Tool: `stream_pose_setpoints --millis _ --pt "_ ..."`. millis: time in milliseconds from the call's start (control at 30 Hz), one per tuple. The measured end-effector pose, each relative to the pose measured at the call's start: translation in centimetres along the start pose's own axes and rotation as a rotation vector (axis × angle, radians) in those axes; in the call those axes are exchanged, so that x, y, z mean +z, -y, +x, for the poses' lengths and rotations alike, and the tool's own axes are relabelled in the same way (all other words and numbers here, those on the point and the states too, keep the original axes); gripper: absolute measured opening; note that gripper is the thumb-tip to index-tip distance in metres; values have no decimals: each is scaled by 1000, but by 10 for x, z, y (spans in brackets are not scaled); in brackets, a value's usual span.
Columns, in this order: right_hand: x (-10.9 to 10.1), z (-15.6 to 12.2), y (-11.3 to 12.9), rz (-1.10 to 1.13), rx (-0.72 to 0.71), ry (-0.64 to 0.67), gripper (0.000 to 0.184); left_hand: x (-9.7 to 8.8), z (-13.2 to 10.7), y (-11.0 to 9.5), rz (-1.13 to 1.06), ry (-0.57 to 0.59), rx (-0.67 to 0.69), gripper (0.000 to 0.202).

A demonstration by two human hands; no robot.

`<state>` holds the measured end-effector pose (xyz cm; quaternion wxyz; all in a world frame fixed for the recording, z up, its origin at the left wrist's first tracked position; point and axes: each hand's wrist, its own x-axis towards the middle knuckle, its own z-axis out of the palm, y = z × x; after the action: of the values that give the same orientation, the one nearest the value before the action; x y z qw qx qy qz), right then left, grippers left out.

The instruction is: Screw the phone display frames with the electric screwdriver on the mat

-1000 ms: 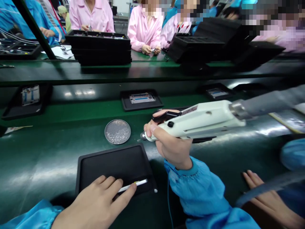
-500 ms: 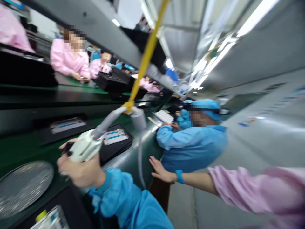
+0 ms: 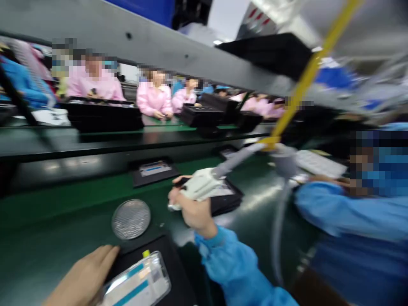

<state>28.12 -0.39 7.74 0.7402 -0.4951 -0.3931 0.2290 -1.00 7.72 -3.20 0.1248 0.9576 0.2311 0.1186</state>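
Observation:
My right hand (image 3: 196,212), in a blue sleeve, is closed round a white gun-shaped tool (image 3: 200,183). A grey hose (image 3: 237,159) runs from the tool up to a yellow strap (image 3: 295,95). At the lower left my left hand (image 3: 84,272) rests with fingers stretched out and close together, at the edge of a black tray (image 3: 178,272); its thumb is hidden. On that tray lies a clear-edged, phone-sized panel (image 3: 140,282) with blue strips and a yellow tab. A round, clear ribbed dish (image 3: 131,219) stands on the green bench beyond my left hand.
Behind the tool is a stack of black trays (image 3: 234,202); another black tray (image 3: 153,172) with a panel lies farther back. To the right, a co-worker in blue (image 3: 350,208) leans at the bench. A grey beam (image 3: 153,44) crosses overhead. People in pink (image 3: 154,97) sit opposite.
The view has swung left and down. My left hand has come into view beside the near tray. The pink-sleeved arm on the right has left the view. My right hand still holds the tool.

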Motion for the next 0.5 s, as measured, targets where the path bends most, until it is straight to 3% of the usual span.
stream_pose_setpoints --millis 67,200,500 --pt "13 4 2 101 19 -17 30 -28 -10 -9 3 94 15 56" --pt "0 12 8 89 16 -70 27 -57 6 -26 -73 137 -3 44" --pt "3 16 16 78 -9 -98 26 -66 8 -31 -316 288 -149 27"
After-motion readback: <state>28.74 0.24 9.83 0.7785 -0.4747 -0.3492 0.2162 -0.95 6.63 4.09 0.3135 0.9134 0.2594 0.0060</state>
